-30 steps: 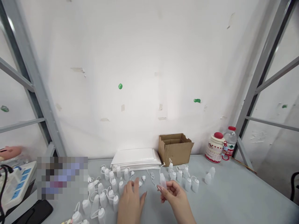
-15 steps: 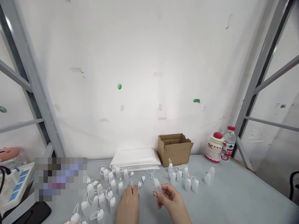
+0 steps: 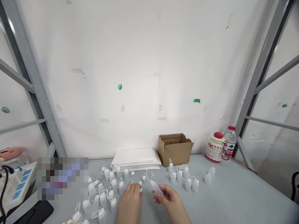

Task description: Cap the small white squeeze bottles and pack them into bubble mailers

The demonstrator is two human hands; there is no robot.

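Currently, tilted bottle (image 3: 156,187) pinched in right hand (image 3: 170,199), neck jutting beyond grip; left hand (image 3: 131,200) curled, contents unclear.

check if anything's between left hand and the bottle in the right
Nothing visible blocks the left hand: past the white piece beside it, grey tabletop shows up to the bottle in the right hand.

My left hand (image 3: 130,199): bare, slim, its back and knuckles uncovered | my right hand (image 3: 171,199): bare too, with slender fingers and a smooth-sided thumb | my wrists (image 3: 179,215): narrow and uncovered, no wider than the hands, running down to the lower edge of view | nail detail: too small to tell
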